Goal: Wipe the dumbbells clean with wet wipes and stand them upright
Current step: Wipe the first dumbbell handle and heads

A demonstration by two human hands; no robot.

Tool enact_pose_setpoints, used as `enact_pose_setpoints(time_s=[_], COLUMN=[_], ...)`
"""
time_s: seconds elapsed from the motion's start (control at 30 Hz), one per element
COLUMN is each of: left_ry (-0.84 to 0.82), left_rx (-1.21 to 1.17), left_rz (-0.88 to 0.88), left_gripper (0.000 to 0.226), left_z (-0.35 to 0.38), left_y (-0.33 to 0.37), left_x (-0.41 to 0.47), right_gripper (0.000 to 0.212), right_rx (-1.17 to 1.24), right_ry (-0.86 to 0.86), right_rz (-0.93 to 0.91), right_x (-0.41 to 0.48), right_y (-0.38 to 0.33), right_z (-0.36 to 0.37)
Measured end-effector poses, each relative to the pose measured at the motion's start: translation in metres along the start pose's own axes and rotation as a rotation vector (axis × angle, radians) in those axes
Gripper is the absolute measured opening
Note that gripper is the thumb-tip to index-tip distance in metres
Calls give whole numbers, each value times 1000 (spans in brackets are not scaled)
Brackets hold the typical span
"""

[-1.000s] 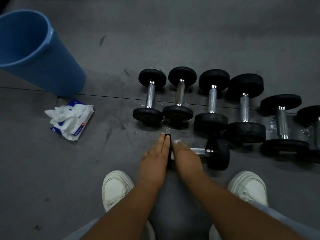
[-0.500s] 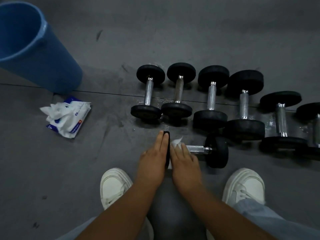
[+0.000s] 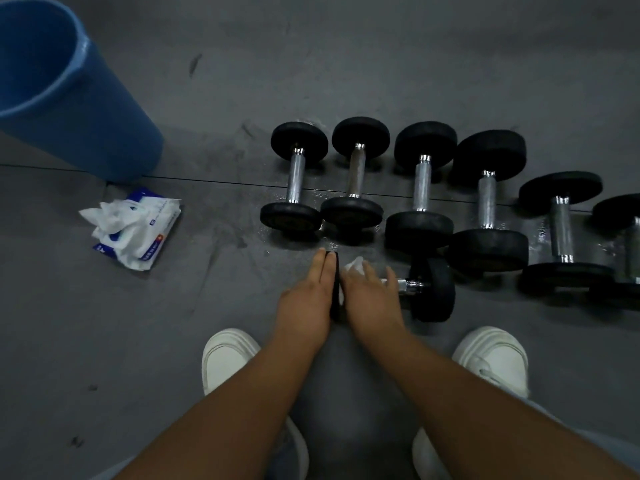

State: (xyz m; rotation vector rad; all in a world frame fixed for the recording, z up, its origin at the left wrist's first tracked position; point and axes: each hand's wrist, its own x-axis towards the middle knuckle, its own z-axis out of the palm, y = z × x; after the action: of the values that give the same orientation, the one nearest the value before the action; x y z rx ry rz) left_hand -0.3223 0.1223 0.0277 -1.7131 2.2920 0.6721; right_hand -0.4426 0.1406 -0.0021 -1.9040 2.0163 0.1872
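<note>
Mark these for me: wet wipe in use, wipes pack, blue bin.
wet wipe (image 3: 355,266): head view, on the bunched white end that shows.
wipes pack (image 3: 159,223): head view, on the printed white face of the wrapper.
blue bin (image 3: 97,133): head view, on the outer side wall.

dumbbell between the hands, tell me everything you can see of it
The dumbbell lies on its side on the grey floor. Two black round weights, rubbery-looking, join a chrome handle. The left hand lies flat against its left weight; the right hand, blurred, covers the handle with a white wipe.
</note>
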Motion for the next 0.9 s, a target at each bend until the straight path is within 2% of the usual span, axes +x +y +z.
enact_pose_setpoints(time_s=[0.07,0.1,0.17,0.2,0.23,0.3,0.33,0.4,0.47,0.57,0.67,0.9], left_ry=[-13,-17,-13,-13,-20,-34,-32,-17,-6,7,6,20], left_rx=[1,-5,-29,-34,-32,-32,-33,-48,-62,-48,-50,-49], left_rz=[7,11,6,1,-2,-2,-1,-5,-15,-13,-32,-44], left_gripper=[89,89,90,92,94,97,96,90,86,84,82,79], left_z=[2,3,4,5,5,6,6,8,10,13,12,10], left_y=[0,0,-2,-2,-2,0,0,0,-1,1,4,7], left_x=[0,1,3,3,2,0,-2,-2,-2,0,-6,-7], right_gripper=[24,18,18,21,22,18,19,22,24,32,26,28], right_rx=[-19,51,465,752,1029,1558,1772,2056,2248,2325,2368,2292], right_ry=[46,96,186,183,155,22,-54,-124,-79,-94,-131,-127], right_rz=[7,-1,35,135,315,849,1036,1194,1240,1245,1257,1189], right_x=[4,0,-22,-36,-46,-40,-28,2,9,-9,-1,-17], right_y=[1,3,-2,-8,-16,-28,-29,-28,-33,-43,-38,-47], right_z=[-10,-13,-14,-9,-1,10,15,14,10,3,-2,-6])
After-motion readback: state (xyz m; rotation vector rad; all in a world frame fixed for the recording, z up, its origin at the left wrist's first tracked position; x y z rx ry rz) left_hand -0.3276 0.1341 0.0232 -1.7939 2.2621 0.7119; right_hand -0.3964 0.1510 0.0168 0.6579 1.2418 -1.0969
